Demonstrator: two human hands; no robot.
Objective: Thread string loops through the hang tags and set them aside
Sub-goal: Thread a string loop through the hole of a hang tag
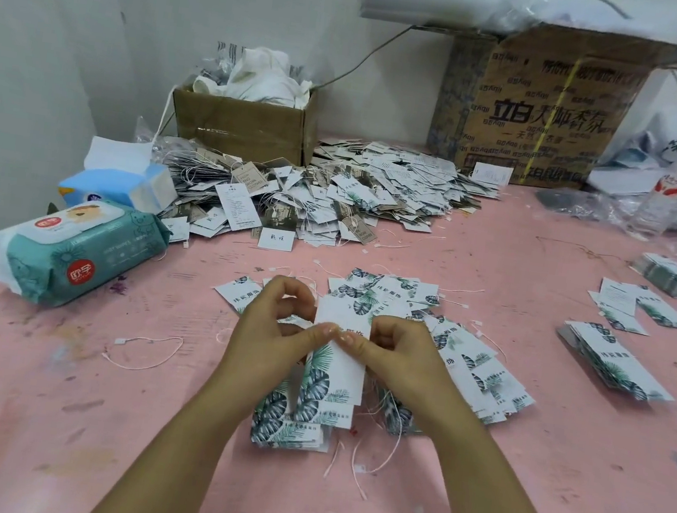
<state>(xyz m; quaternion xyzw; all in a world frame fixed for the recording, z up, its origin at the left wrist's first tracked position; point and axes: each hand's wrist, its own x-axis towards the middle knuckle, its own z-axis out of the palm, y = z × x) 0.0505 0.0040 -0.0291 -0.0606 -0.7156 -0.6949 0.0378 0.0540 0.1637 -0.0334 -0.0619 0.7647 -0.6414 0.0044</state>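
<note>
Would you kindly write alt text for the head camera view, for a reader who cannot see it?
A person's left hand and right hand pinch a leaf-printed hang tag above a pink table strewn with similar tags and loose string loops. Behind lie a large heap of tags, a wipes pack and two cardboard boxes.

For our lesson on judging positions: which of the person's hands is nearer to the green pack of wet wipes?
Left. The left hand is to the right of the wet wipes pack, apart from it; the right hand is farther right, beyond the hang tag both hands pinch.
</note>
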